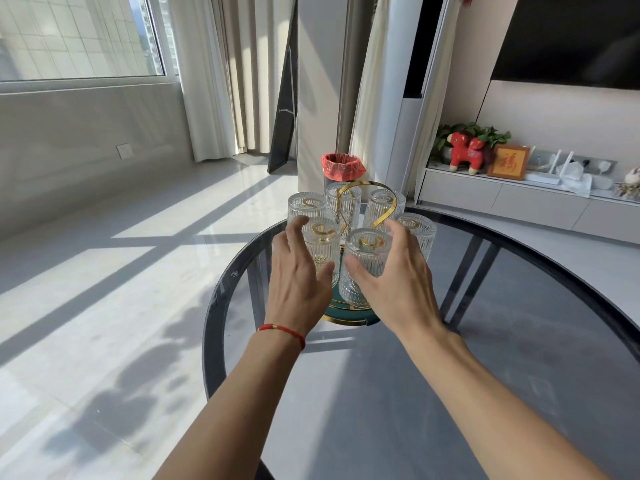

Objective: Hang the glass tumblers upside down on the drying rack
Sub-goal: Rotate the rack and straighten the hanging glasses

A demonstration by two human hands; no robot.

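Note:
A drying rack with a gold looped handle and a green, gold-rimmed base stands on the far part of the round glass table. Several ribbed glass tumblers hang upside down on its pegs. My left hand is spread by the front left tumbler, fingers apart, thumb near its side. My right hand cups around the front right tumbler, thumb against the glass and fingers beside it. Whether either hand truly grips a tumbler is unclear. Both wrists hide the lower parts of those glasses.
Beyond the table stands a bin with a red liner. A low cabinet at the right carries a red toy, a plant and a framed picture. A dark screen hangs above. Pale floor and curtains lie to the left.

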